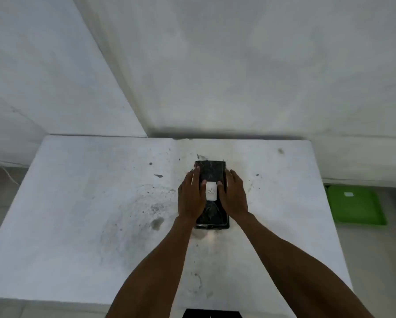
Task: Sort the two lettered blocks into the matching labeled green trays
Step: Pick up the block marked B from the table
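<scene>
We see 1 black block [212,173] at frame center on the white table [77,203], w/ 1 white label [211,191] on top. Both hands clasp it: left hand [190,198] flat on its left side, right hand [233,196] on its right, fingers extended along the edges. 1 green tray [355,208] at mid-right, off the table, w/ a small label.

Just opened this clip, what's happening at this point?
A person has both hands on a dark block lying on a white table, the left hand and right hand pressed to its two long sides. A white label on top bears a handwritten letter, hard to read. The block is not clearly off the table yet. A green tray with a small label sits lower, off the table's right edge. No second block or tray is in view.
</scene>
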